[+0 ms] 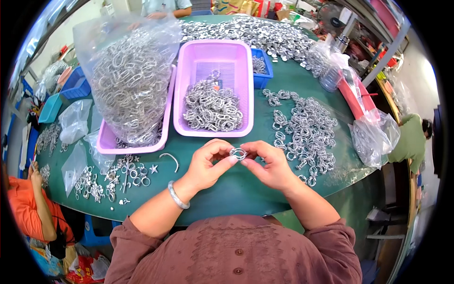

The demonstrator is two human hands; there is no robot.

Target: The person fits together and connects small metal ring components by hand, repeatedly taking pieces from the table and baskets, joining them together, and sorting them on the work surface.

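Head-worn, the left fisheye looked forward and steeply down over the brown buttoned blouse (208, 255), with the left hand (208, 163) and right hand (268, 165) close and near centre; it took in the green worktable (236, 199) to its far edge, bending lines near the rim.

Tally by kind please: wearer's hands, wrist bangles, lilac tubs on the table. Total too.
Hands: 2 (left hand, right hand)
Bangles: 1 (pale bangle)
Lilac tubs: 2 (left tub, right tub)
Total: 5
Not counted: metal rings between the fingertips; number unclear.
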